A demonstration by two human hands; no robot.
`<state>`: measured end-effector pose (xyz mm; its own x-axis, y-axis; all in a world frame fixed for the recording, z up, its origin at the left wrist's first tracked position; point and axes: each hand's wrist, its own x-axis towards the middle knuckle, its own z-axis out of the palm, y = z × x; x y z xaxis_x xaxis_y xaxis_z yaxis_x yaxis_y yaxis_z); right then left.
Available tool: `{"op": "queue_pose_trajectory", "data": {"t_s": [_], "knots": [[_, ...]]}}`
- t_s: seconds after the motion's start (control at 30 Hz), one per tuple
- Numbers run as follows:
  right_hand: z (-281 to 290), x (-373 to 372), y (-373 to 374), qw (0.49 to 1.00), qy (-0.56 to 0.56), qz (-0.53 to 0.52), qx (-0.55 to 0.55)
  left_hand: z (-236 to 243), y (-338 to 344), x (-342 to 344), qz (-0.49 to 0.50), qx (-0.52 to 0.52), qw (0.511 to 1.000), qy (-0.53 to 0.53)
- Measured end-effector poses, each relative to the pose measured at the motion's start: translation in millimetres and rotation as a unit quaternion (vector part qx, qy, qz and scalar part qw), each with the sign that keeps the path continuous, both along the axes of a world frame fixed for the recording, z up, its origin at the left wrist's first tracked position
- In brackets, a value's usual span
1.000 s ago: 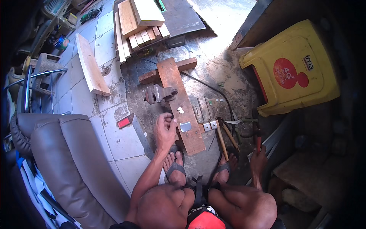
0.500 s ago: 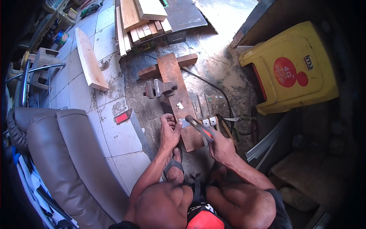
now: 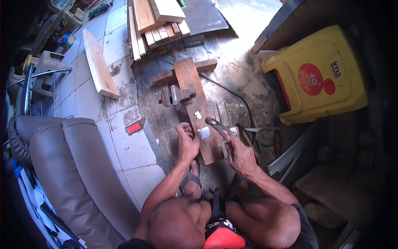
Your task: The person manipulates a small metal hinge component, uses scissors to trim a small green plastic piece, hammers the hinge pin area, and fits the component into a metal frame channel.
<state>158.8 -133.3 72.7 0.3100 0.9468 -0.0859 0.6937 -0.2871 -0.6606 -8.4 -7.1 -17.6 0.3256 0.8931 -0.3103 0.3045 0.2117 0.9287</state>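
Note:
A narrow wooden plank (image 3: 192, 79) lies lengthwise before me as a work surface. On its near part rests a small silvery metal piece (image 3: 203, 132), and the thumb of my left hand (image 3: 189, 144) pinches its left edge, the other fingers curled at the plank's side. My right hand (image 3: 241, 157) is closed around the handle of a hammer (image 3: 220, 128). Its dark head is over the plank, just beyond the metal piece; whether it touches the wood I cannot tell. Farther up the plank lies a small pale notched piece (image 3: 197, 115).
A metal vise (image 3: 176, 95) is at the plank's left side, with a wooden crosspiece (image 3: 206, 65) behind. Pliers (image 3: 253, 130) and thin rods (image 3: 227, 111) lie right. A yellow plastic stool (image 3: 317, 79), brown cushioned seat (image 3: 78, 174) and stacked timber (image 3: 145, 18) surround the spot.
The hammer head has moved away from the metal piece, which now shows more fully. My left hand stays at the piece. The whole view has shifted slightly.

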Motion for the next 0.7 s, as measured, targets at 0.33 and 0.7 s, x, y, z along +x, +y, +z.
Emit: {"op": "queue_pose_trajectory", "data": {"t_s": [0.33, 0.7], "knots": [[-26.3, -3.3, -30.4, 0.993, -0.03, 0.038, -0.112, 3.1, 6.9, 6.3, 0.01, -0.011, 1.0, 0.006], [-3.9, -6.9, -24.2, 0.995, -0.008, 0.048, -0.089, -10.1, 5.9, -1.8, 0.018, -0.009, 1.0, -0.002]]}}
